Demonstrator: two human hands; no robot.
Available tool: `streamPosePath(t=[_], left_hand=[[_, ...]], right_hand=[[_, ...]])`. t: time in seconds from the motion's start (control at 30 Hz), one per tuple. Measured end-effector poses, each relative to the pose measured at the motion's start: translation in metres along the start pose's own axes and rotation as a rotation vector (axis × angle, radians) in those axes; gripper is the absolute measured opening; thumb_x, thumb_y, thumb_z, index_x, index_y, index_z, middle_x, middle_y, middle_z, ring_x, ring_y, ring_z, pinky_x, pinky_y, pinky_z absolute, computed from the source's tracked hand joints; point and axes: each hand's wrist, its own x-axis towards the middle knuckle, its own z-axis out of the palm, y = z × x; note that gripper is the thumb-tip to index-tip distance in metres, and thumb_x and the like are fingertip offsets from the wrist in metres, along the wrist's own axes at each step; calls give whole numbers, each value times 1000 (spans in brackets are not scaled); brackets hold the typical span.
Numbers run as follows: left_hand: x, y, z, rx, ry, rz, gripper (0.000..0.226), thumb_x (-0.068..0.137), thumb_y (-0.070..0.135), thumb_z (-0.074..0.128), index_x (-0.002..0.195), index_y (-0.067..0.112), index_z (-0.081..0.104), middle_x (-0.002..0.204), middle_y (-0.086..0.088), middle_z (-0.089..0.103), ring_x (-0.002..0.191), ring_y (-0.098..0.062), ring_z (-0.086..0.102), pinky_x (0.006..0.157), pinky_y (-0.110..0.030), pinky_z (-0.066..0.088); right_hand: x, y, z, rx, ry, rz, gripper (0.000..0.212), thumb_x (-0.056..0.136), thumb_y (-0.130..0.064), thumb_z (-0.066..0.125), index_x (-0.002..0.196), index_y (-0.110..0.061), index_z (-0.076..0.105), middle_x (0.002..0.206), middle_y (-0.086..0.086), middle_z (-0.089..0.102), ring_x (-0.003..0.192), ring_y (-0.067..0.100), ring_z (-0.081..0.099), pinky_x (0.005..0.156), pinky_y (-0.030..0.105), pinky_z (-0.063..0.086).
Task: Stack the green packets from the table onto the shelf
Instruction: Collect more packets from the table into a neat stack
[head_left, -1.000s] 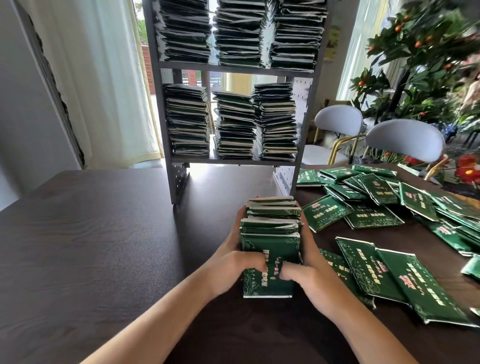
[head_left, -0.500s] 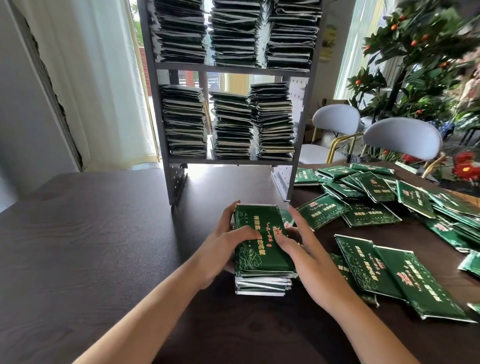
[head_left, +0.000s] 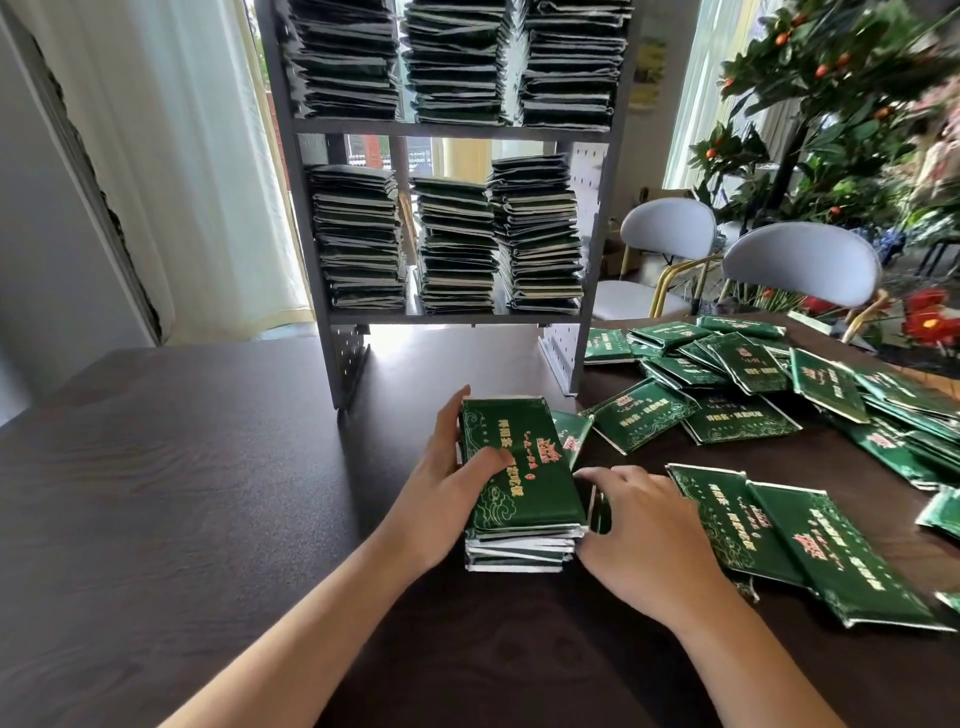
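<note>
Right hand (head_left: 641, 525) has slid off the stack (head_left: 519, 488); left hand (head_left: 447, 483) still holds.

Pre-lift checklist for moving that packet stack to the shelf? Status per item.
1. Stack lies flat on the table: ok.
2. Left hand grips the stack, thumb on top: ok.
3. Right hand grips the stack: not ok, fingers only at its right edge.
4. Stack edges squared: not ok, lower packets stick out.
5. Room on the lower shelf: ok above the middle pile.
</note>
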Motion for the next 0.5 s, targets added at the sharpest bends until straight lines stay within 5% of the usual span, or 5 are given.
streamPosePath(t=[0.23, 0.33, 0.5], left_hand=[[-1, -1, 0, 32, -12, 4, 75, 74, 40, 67, 143, 46, 38, 109, 11, 71, 104, -14, 72, 94, -35, 57], [1, -2, 0, 30, -10, -3, 64, 70, 44, 68, 129, 54, 45, 120, 3, 67, 106, -15, 71, 95, -38, 56], [1, -2, 1, 24, -22, 5, 62, 78, 34, 62, 136, 46, 44, 119, 1, 67, 104, -16, 71, 90, -32, 57]], right_hand=[[-3, -4, -5, -157, 21, 56, 80, 88, -64, 56, 155, -40, 19, 161, 4, 17, 149, 28, 15, 120, 53, 20], [-9, -9, -9, -236, 68, 128, 78, 87, -65, 55, 152, -35, 24, 148, 5, 27, 138, 29, 26, 111, 49, 32], [-11, -8, -8, -169, 27, 72, 64, 93, -55, 52, 149, -33, 33, 144, -1, 41, 133, 24, 37, 105, 43, 40]])
